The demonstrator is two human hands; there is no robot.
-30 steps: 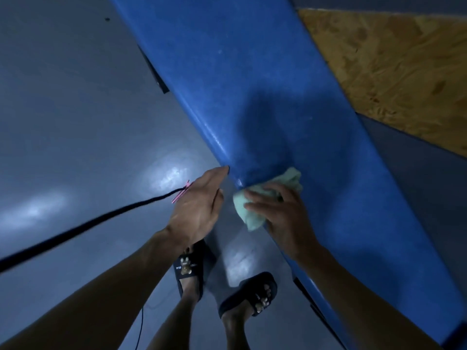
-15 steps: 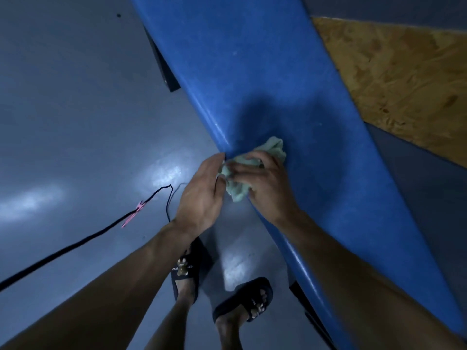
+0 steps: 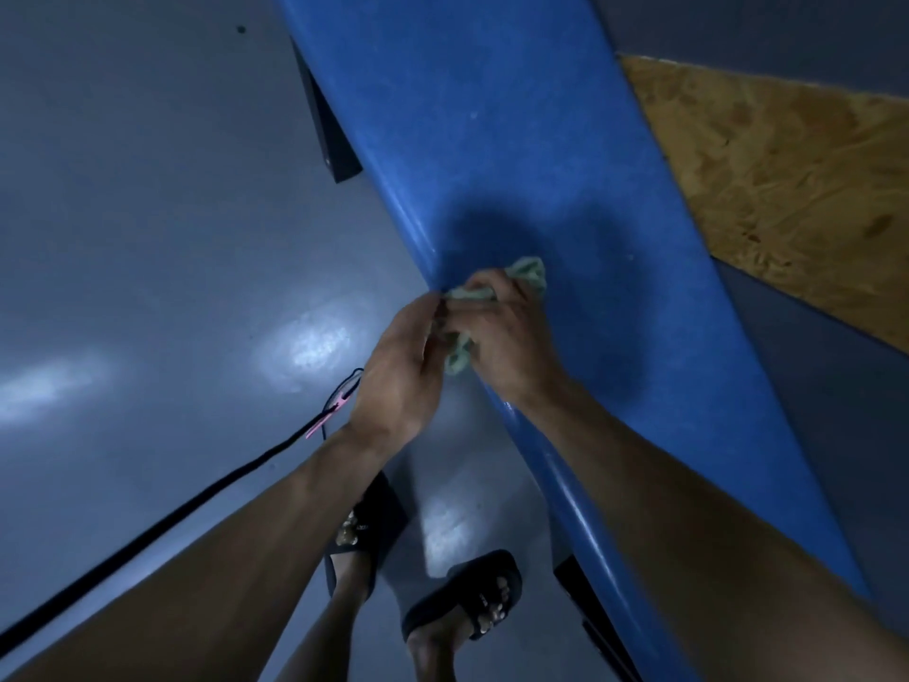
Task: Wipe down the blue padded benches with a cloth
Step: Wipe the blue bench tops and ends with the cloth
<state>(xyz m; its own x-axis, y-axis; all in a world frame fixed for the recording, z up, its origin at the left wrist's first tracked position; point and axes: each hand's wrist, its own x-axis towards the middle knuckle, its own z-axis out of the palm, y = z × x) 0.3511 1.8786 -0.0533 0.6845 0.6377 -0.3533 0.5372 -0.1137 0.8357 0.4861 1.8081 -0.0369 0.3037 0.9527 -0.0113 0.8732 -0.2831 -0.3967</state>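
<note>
Floor: a glossy grey floor (image 3: 147, 238) filled the left of the view, with pale light patches on it.
Bench: the long blue padded bench (image 3: 492, 140) ran diagonally from top centre to lower right, its rounded near edge facing the person.
Panel: a tan chipboard panel (image 3: 787, 199) sat beyond the bench at upper right.
Cord: a black cord with a pink tag (image 3: 324, 420) trailed across the floor toward the left wrist.
Sandals: two feet in dark open sandals (image 3: 467, 598) stood just beside the bench edge.
Progress: no clear wet or clean streak showed on the padding, so I could not tell how much was done; the long stretch above the hands looked, by my guess, left to wipe.
Right hand: the right hand (image 3: 501, 327) lay on the bench's near edge, fingers curled over the bunched cloth, gripping it.
Left hand: the left hand (image 3: 398, 376) met it from the floor side, fingertips pinching the cloth's near end.
Cloth: the crumpled pale-green cloth (image 3: 529, 273) was at the bench edge, mostly hidden between both hands.
</note>
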